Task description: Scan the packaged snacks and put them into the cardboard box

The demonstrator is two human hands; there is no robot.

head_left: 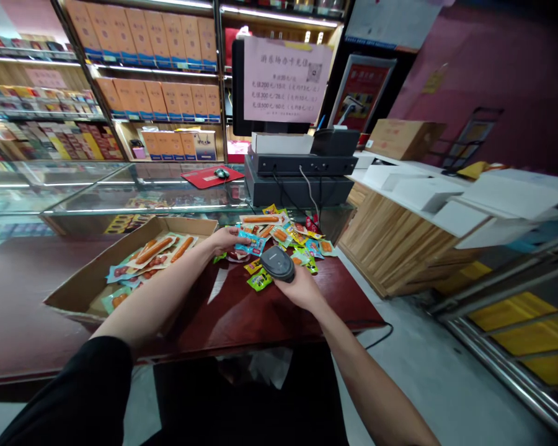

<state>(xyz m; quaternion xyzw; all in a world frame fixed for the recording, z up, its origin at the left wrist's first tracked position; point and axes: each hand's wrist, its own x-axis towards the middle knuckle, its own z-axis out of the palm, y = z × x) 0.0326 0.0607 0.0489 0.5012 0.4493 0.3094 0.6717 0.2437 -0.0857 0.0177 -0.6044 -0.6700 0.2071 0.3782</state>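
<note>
My left hand [226,240] pinches a blue snack packet [252,243] at the near left side of a loose pile of snack packets [281,234]. The fingers of my right hand [298,286] are wrapped round a black handheld scanner [278,262], whose head is just right of and below the blue packet. Green packets [259,280] lie beside the scanner on the dark red table [260,322]. Left of the pile stands an open cardboard box [74,291] with sausage packets [153,249] in it; my left forearm passes over its right side.
Behind the pile are a cash drawer [302,190] and a monitor with a paper sign [286,80]. A glass counter [167,186] bears a red mat [199,178] and a mouse [222,173]. A cable [381,339] hangs off the table's right edge, near a wooden cabinet [390,241].
</note>
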